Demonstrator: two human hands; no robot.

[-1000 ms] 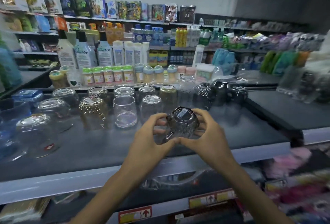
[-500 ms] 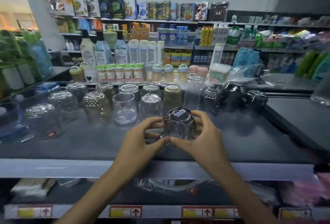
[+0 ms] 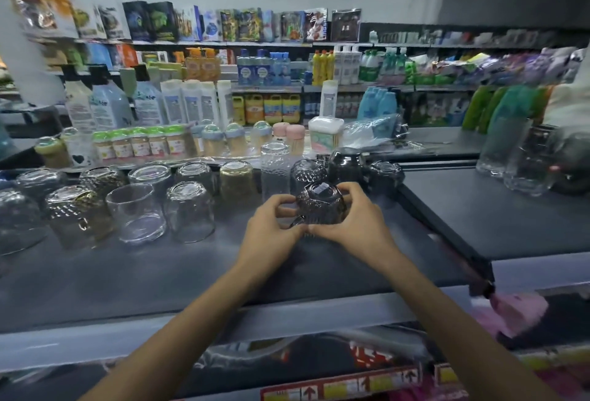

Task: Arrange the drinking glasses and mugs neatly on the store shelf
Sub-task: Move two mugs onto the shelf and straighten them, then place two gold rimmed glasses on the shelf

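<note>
Fingers (image 3: 282, 200): curled round an upturned smoky, patterned glass mug (image 3: 321, 209), left hand (image 3: 271, 226) and right hand (image 3: 354, 225) gripping together.
Mug: low on the dark grey shelf (image 3: 191, 273), seemingly touching it.
Risk: clinking against the smoky textured glass (image 3: 308, 172) just behind, if pushed back.

A: Where's the smoky mug (image 3: 321, 206)?
B: Upside down, gripped between the left hand (image 3: 271, 226) and right hand (image 3: 356, 225).
A: Neighbours?
B: An upright clear glass (image 3: 137, 214) well left of the mug; a black cup (image 3: 346, 164) behind it.

Both your arms reach forward; your left hand (image 3: 271, 225) and right hand (image 3: 354, 222) clasp the mug (image 3: 321, 206), fingers curled.
</note>
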